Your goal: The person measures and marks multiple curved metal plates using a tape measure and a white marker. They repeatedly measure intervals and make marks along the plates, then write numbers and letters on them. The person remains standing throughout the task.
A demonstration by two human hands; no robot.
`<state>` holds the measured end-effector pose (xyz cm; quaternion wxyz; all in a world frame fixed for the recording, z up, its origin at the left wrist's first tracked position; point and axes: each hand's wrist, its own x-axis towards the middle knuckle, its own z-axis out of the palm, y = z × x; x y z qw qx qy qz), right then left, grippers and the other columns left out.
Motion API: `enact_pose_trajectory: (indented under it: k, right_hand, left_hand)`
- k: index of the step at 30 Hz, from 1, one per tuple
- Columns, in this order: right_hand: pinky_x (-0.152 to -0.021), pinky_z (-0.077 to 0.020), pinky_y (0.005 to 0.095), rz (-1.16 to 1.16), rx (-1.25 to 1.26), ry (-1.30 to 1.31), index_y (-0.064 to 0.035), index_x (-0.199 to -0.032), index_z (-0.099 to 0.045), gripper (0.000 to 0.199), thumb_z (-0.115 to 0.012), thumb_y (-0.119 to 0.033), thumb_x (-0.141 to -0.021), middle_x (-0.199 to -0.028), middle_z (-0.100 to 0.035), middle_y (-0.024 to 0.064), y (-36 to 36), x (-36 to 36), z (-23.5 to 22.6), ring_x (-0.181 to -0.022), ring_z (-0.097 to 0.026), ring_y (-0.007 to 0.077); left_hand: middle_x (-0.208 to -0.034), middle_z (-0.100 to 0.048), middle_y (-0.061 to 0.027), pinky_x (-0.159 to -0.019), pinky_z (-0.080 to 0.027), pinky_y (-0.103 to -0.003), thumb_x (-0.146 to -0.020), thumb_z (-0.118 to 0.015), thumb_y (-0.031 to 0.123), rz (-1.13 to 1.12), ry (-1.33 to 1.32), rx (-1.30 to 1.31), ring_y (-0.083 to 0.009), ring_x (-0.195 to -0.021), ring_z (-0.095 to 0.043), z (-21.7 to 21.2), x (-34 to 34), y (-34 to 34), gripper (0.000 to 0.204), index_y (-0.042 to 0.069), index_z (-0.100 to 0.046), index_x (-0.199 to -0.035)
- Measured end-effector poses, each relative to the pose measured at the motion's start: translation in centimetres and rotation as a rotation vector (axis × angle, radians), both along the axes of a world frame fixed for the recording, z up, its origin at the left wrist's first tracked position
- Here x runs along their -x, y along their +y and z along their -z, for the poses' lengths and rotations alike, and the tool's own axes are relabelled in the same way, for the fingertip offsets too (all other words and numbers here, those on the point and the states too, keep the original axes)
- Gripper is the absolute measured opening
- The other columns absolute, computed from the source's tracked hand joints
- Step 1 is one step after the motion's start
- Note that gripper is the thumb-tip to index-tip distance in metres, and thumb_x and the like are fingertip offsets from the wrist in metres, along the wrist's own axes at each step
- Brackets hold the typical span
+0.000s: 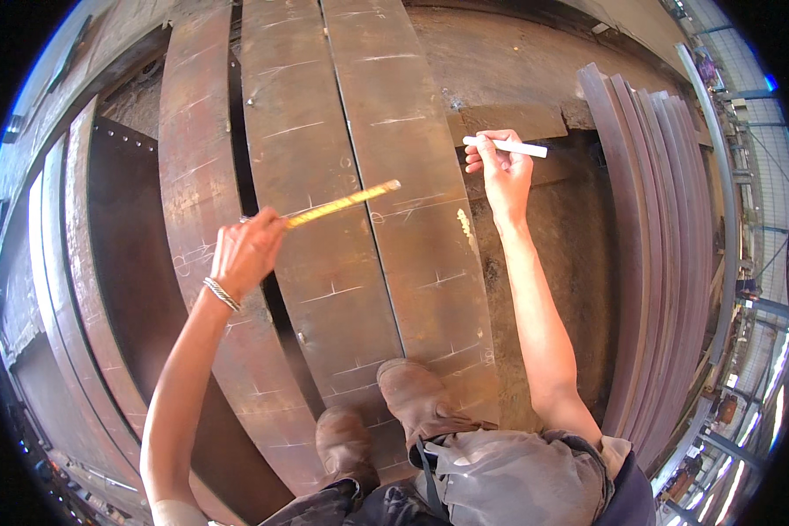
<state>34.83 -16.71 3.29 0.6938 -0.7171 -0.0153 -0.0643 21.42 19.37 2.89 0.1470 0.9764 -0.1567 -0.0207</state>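
Observation:
My left hand (250, 250), with a bracelet (222, 294) at the wrist, is closed on the end of a yellow tape measure blade (342, 203). The blade sticks out to the right above the steel plates; whether a case sits inside the fist is hidden. My right hand (503, 172) pinches a white marking stick (522, 149), like chalk or a paint marker, held off the plates at the right. Beneath the hands lie long brown steel plates (307, 167) side by side, marked with white lines and small crosses. A yellow mark (465, 223) shows on the right plate's edge.
My boots (412, 394) stand on the plates. Dark gaps (276, 307) run between some plates. A stack of long steel bars (649, 245) lies at the right, with a recess (557, 263) beside it. More steel beams (105, 263) stand at the left.

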Motion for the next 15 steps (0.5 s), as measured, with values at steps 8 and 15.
enact_pose_trajectory:
  k: [8, 15]
  right_hand:
    - [-0.059, -0.0566, 0.0253, 0.046, 0.002, 0.057, 0.0007, -0.101, -0.06, 0.011, -0.062, -0.01, -0.099, -0.085, -0.071, 0.0118, -2.8, 0.4, 0.6, -0.068, -0.067, 0.0121]
    - [-0.059, -0.0566, 0.0257, 0.042, 0.009, 0.091, 0.0003, -0.1, -0.06, 0.01, -0.062, -0.009, -0.099, -0.084, -0.07, 0.0109, -4.3, 0.8, 1.0, -0.068, -0.067, 0.0128]
  left_hand:
    - [-0.092, -0.058, -0.0114, -0.062, -0.053, -0.043, -0.087, -0.062, 0.008, 0.194, 0.087, -0.172, -0.0294, -0.07, -0.067, 2.2, -1.1, -8.9, 0.008, 0.003, -0.063, -0.093]
    - [-0.097, -0.06, -0.0117, -0.067, -0.054, -0.044, -0.084, -0.061, 0.005, 0.24, 0.111, -0.224, -0.0301, -0.076, -0.068, 1.8, -2.8, -12.8, 0.011, 0.001, -0.064, -0.094]
